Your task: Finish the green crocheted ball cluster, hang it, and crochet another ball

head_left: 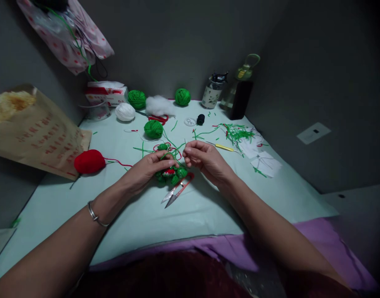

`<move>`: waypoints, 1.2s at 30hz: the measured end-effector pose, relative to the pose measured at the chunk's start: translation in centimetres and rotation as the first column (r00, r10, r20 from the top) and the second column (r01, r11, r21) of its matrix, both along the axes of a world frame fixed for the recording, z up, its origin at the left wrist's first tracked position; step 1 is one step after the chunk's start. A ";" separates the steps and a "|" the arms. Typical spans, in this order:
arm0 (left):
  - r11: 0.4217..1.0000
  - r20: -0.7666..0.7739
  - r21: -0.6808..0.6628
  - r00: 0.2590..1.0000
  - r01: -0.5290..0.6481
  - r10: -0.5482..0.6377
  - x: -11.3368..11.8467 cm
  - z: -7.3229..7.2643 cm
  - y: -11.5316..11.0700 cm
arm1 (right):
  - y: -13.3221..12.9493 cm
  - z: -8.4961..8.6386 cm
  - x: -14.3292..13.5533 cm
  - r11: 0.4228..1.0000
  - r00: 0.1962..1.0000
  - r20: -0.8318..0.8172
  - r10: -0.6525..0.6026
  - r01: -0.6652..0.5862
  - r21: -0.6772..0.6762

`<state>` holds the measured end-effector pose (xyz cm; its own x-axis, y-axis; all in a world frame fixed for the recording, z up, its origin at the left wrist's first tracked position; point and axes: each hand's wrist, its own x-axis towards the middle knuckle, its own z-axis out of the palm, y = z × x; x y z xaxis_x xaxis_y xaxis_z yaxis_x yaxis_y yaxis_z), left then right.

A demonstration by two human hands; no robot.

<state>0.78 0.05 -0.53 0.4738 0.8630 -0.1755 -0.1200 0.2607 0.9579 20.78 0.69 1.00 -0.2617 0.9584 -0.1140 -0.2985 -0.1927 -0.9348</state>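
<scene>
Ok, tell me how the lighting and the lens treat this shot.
Head view: light falls on the pale table cover around the left hand and right hand, while the walls and corners drop into dark; the wide lens bows the table edges and stretches both forearms; the bottles at the back look soft, the thread snips fairly crisp.

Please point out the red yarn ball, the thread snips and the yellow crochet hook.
red yarn ball (89, 161): head view, middle of the ball.
thread snips (175, 193): head view, the blades.
yellow crochet hook (224, 147): head view, yellow handle.

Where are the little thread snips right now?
The thread snips lie on the table, centre of the head view, just below the green crocheted piece between both hands.
</scene>
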 end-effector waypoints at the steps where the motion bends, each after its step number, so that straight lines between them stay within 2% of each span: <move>1: 1.000 0.009 0.001 1.000 -0.013 0.013 0.0 0.1 0.0 | 0.0 0.1 0.0 1.000 1.000 0.007 -0.004 0.004 0.007; 9: 0.993 -0.003 0.104 0.998 -0.058 0.059 0.1 0.0 -0.1 | -0.4 0.2 -0.4 0.999 0.999 0.024 0.036 -0.037 0.014; 13: 0.989 0.069 0.052 0.988 -0.141 0.138 0.2 0.1 0.0 | -0.4 0.2 -0.3 0.998 0.998 0.045 0.054 -0.056 0.027; 16: 0.983 0.108 0.002 0.977 -0.185 0.183 0.3 0.1 0.0 | -0.6 0.2 -0.3 0.991 0.996 0.082 0.025 -0.036 0.130; 19: 0.979 0.122 -0.015 0.971 -0.205 0.205 0.4 0.1 0.1 | -0.9 0.2 -0.5 0.957 0.982 0.180 -0.050 -0.005 0.291; 24: 0.972 0.141 -0.004 0.962 -0.234 0.232 0.4 -0.1 0.1 | -1.1 0.2 -0.5 0.891 0.908 0.391 -0.154 -0.043 0.451; 28: 0.980 0.072 0.061 0.980 -0.191 0.186 0.2 -0.1 0.2 | -0.7 -0.4 -0.3 0.859 0.849 0.491 -0.195 -0.093 0.504; 33: 0.992 -0.031 0.088 0.995 -0.095 0.098 0.2 -0.4 0.0 | -0.4 -1.1 -0.9 0.881 0.888 0.432 -0.158 -0.071 0.467; 36: 0.995 -0.061 0.078 0.996 -0.057 0.062 0.3 -0.8 0.0 | -0.5 -1.2 -1.2 0.844 0.870 0.446 -0.211 -0.068 0.532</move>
<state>1.08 0.01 -1.28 0.4109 0.9015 -0.1362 -0.0712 0.1806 0.9810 19.55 0.16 -0.22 -0.2371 0.9202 0.3113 0.2106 0.3615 -0.9083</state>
